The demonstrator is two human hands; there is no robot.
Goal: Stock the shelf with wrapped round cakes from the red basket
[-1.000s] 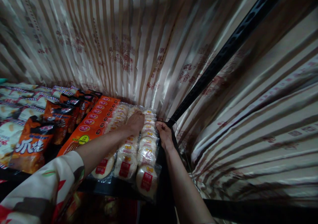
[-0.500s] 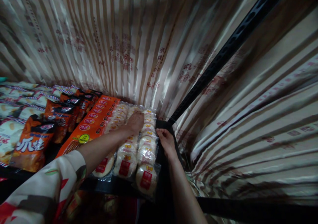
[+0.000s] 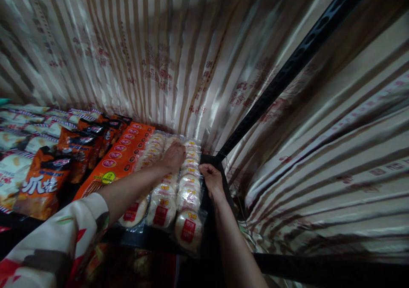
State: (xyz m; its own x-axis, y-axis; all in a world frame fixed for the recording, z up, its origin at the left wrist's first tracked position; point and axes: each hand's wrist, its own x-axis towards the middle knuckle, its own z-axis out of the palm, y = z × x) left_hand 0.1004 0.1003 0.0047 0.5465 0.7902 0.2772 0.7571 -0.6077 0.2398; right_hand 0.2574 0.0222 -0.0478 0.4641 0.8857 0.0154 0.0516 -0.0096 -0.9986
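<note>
Round rice crackers in clear wrappers [image 3: 188, 228] lie in overlapping rows on a black shelf [image 3: 212, 232]. My left hand [image 3: 174, 156] reaches across to the far part of the middle and right rows. Its fingers bend down onto the packets, and their tips are hidden. At the right row's outer edge, my right hand [image 3: 212, 179] has thumb and forefinger pressed together against the wrappers. Whether a bit of wrapper is caught between them is too dark to see. Left of the crackers lies a flat orange snack package [image 3: 123, 147].
Orange-and-black snack bags [image 3: 44, 185] and white snack bags [image 3: 14, 173] fill the shelf's left side. A black perforated post [image 3: 284, 77] rises at the back right corner. Striped, shiny curtain fabric [image 3: 159, 58] hangs behind and to the right. More packages [image 3: 140, 264] show dimly below.
My right hand has shifted slightly left, bringing its fingertips against the right row's edge. The left hand stays nearly in place, and the packets look unmoved.
</note>
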